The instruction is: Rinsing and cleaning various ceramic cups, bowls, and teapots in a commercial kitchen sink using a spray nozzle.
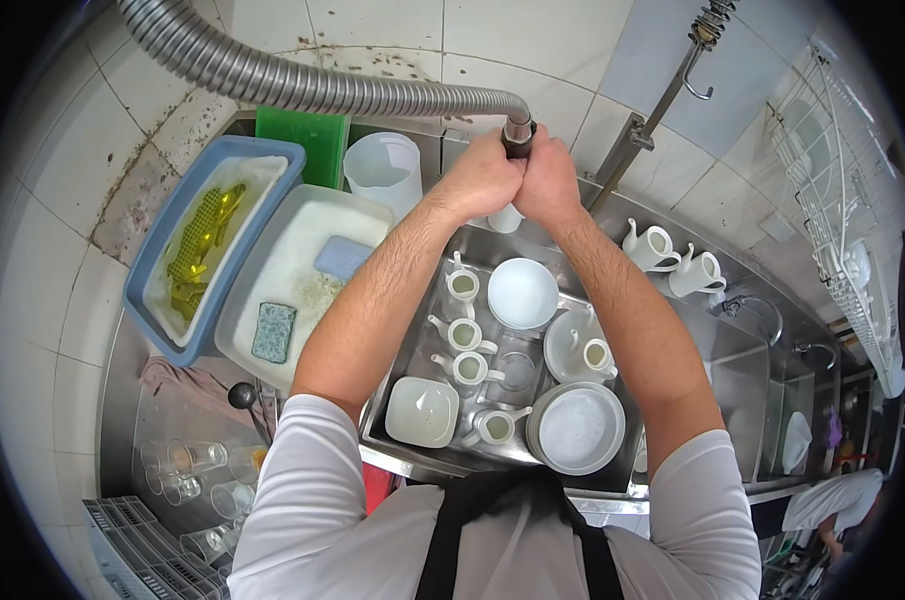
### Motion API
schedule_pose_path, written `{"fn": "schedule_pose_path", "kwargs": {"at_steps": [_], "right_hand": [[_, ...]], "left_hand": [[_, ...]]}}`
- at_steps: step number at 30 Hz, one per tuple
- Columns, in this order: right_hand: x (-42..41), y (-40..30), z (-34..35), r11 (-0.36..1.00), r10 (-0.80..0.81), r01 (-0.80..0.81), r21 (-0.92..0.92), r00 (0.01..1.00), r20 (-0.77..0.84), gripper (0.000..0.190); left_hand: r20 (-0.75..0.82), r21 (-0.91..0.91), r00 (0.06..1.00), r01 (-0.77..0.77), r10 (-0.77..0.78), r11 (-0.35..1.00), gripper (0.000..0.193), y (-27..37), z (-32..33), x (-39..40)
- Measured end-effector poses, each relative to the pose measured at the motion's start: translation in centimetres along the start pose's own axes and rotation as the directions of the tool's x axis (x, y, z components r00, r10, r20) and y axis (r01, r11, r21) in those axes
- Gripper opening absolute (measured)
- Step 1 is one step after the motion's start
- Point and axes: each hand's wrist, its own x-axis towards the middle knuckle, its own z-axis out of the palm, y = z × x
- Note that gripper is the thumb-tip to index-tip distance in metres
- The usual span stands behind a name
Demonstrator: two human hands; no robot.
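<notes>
My left hand (485,174) and my right hand (548,176) are together at the end of a ribbed metal spray hose (518,131), both closed around its black handle. Just below my hands, a white vessel (506,219) is partly hidden. The steel sink (512,371) in front of me holds several small white teapots (464,334), a stack of white bowls (523,292), a squarish white dish (422,412) and a stack of white plates (581,429). One more pot (596,355) rests on a round dish (565,345).
Left are a soapy tub (235,315) with a sponge (274,333), a blue basin (139,289), a white bucket (383,169) and glasses (186,457). White pitchers (650,247) and a wire rack (835,217) stand right; another person (835,502) is at far lower right.
</notes>
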Motion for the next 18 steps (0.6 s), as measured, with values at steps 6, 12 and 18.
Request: {"fn": "schedule_pose_path", "kwargs": {"at_steps": [6,12,18], "right_hand": [[0.4,-0.9,-1.1,0.996,0.056,-0.057,0.065,0.998,0.019,0.044],[0.8,-2.5,-1.4,0.992,0.096,-0.095,0.089,0.995,-0.001,0.046],[0.6,-1.8,-2.5,0.972,0.219,-0.217,0.091,0.975,-0.018,0.038]], "left_hand": [[0.132,-0.339,0.982,0.175,-0.138,0.924,0.053,2.1,-0.8,-1.3],[-0.086,-0.503,0.995,-0.080,0.042,0.860,0.049,-0.3,-0.5,-2.0],[-0.520,-0.362,0.851,-0.293,0.069,0.885,0.036,-6.0,1.3,-12.1]]}}
